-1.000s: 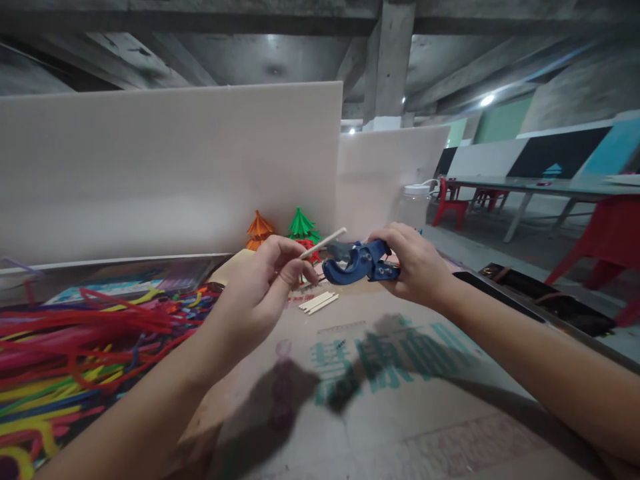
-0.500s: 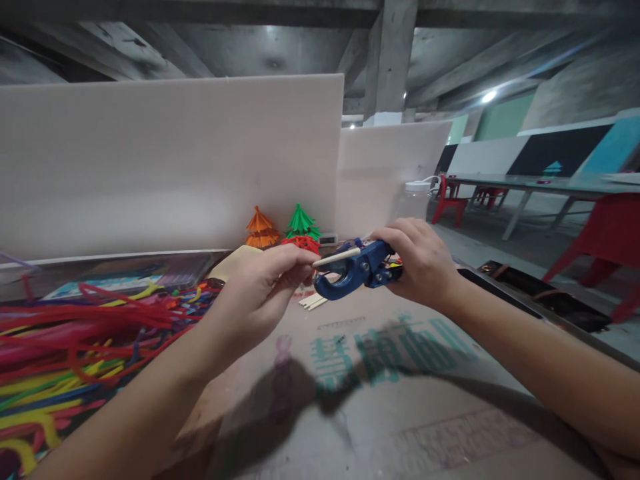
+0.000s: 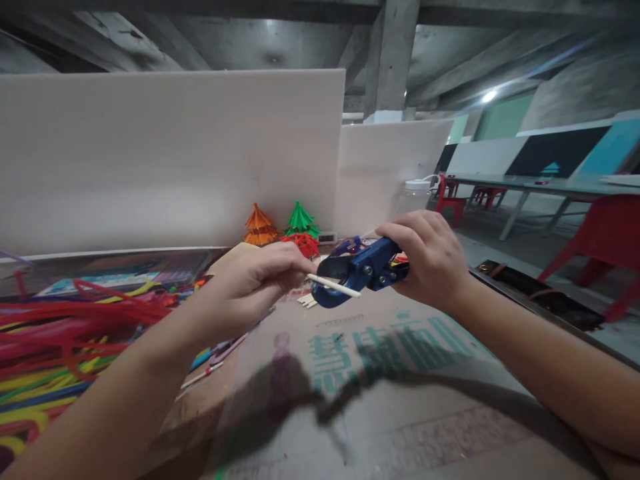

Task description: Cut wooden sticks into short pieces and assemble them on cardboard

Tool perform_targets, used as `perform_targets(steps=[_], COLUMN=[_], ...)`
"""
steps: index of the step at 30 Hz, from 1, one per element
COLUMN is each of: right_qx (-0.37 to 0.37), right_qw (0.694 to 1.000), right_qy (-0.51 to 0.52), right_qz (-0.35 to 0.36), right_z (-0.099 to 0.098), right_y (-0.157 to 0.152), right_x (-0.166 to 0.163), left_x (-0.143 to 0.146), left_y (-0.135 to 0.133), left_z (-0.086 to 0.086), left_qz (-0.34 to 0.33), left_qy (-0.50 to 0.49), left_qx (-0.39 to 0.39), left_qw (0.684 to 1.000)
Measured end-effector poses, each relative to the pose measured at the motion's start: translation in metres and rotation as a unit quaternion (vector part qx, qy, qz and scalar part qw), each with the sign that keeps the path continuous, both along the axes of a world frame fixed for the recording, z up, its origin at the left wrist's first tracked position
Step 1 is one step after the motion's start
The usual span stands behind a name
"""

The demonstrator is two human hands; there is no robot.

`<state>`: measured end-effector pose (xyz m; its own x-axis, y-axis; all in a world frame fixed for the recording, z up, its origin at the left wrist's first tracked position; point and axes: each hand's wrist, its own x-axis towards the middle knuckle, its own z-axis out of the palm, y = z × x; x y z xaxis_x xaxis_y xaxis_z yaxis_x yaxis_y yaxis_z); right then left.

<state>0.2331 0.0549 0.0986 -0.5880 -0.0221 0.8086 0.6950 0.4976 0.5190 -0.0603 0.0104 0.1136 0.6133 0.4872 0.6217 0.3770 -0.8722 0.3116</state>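
My left hand (image 3: 265,277) pinches one end of a thin pale wooden stick (image 3: 340,287); its free end points right and slightly down. Wrapped around the handles of a blue pipe cutter (image 3: 370,268) is my right hand (image 3: 430,257). The cutter's curved jaw points left, and the stick passes across the front of it; I cannot tell whether they touch. Several short pale sticks (image 3: 307,301) lie on the printed sheet (image 3: 390,413) below. Just behind the hands sits a red fuzzy piece (image 3: 303,244).
Behind stand an orange tree figure (image 3: 260,225), a green tree figure (image 3: 299,219) and a clear bottle (image 3: 417,193) by white panels (image 3: 175,160). Many coloured pipe cleaners (image 3: 45,340) spread over the left side. A black case (image 3: 545,293) lies at right, with red chairs (image 3: 600,247) beyond.
The stick's free end has swung down, from above the cutter's jaw to across its front. The cutter has turned a little, and my right hand has shifted slightly right.
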Motion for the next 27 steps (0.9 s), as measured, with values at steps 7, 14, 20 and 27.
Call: perform_targets(steps=[7, 14, 20, 27], right_qx=[0.052, 0.104, 0.129, 0.146], right_qw=[0.998, 0.994, 0.991, 0.989], right_qy=[-0.024, -0.01, -0.021, -0.016], right_qz=[-0.01, 0.017, 0.017, 0.005], right_z=[0.002, 0.005, 0.007, 0.007], right_y=[-0.005, -0.008, -0.01, -0.011], right_x=[0.003, 0.003, 0.005, 0.009], left_x=[0.018, 0.018, 0.018, 0.017], left_y=[-0.008, -0.01, -0.013, -0.014], left_z=[-0.002, -0.001, -0.002, -0.002], left_qz=[-0.02, -0.036, -0.045, -0.06], left_qy=[-0.006, -0.003, -0.007, -0.007], left_qx=[-0.012, -0.002, -0.006, -0.004], left_qw=[1.0, 0.999, 0.999, 0.998])
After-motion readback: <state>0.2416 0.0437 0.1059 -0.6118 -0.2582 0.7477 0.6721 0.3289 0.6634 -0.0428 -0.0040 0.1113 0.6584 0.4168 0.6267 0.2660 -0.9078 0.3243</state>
